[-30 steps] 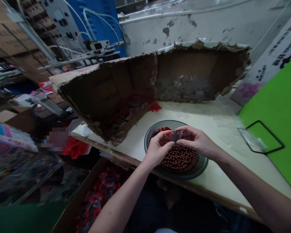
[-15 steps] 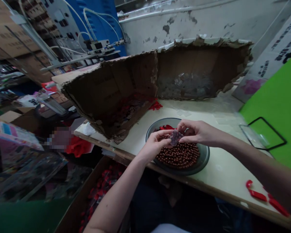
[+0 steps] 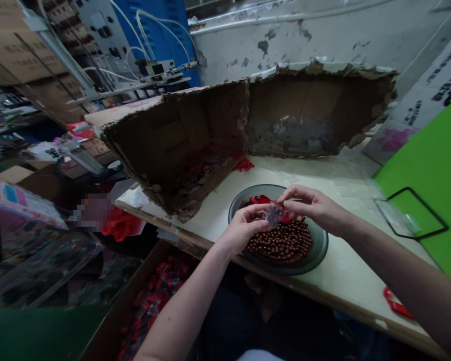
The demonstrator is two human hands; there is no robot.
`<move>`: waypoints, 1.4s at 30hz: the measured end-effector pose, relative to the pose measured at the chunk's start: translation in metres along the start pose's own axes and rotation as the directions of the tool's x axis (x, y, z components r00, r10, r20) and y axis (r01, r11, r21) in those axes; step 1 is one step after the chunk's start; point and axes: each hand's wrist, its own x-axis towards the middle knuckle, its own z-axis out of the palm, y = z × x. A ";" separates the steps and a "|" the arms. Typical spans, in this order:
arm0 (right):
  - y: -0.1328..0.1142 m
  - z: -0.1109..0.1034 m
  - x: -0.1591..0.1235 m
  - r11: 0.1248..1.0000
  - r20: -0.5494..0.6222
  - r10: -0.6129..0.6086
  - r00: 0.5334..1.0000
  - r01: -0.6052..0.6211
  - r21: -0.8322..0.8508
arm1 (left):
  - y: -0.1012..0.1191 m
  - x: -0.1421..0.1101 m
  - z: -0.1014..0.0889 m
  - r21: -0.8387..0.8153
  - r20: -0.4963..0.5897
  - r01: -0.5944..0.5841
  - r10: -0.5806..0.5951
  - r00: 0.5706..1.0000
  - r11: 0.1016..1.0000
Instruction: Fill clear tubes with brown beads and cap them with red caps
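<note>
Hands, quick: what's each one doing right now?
Left hand: closed, holding a small clear bag.
Right hand: closed, pinching the same bag at its top edge.

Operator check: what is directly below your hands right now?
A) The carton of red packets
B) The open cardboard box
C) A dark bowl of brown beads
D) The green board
C: the small clear plastic bag pinched between the left hand and right hand is over the dark bowl heaped with brown beads.
</note>
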 end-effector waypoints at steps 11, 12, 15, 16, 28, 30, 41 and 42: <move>0.075 -0.007 -0.011 0.723 0.112 0.054 0.992 0.038 -0.689 | 0.016 0.000 0.009 -0.030 -0.104 -0.122 0.118 0.988 0.992; 0.081 -0.003 -0.011 0.692 0.147 0.067 0.987 0.060 -0.720 | 0.016 0.000 0.009 -0.015 -0.107 -0.132 0.130 0.986 0.991; 0.087 0.005 -0.012 0.637 0.206 0.081 0.975 0.109 -0.763 | 0.017 0.001 0.011 0.025 -0.122 -0.156 0.158 0.980 0.987; 0.083 0.005 -0.012 0.634 0.207 0.077 0.975 0.113 -0.765 | 0.017 0.001 0.011 0.037 -0.127 -0.164 0.167 0.978 0.986; 0.019 -0.021 -0.010 0.734 0.102 -0.039 0.994 0.098 -0.672 | 0.014 -0.001 0.010 0.088 -0.142 -0.161 0.173 0.975 0.983; 0.007 -0.020 -0.010 0.792 -0.001 -0.138 0.990 0.110 -0.600 | 0.014 -0.002 0.010 0.078 -0.117 -0.138 0.146 0.982 0.987; -0.035 -0.009 -0.001 0.731 0.248 -0.096 0.964 0.237 -0.640 | 0.013 -0.004 0.005 0.145 0.038 -0.056 0.051 0.998 0.988; -0.035 -0.010 -0.001 0.731 0.248 -0.089 0.965 0.232 -0.642 | 0.013 -0.004 0.004 0.149 0.046 -0.061 0.054 0.997 0.987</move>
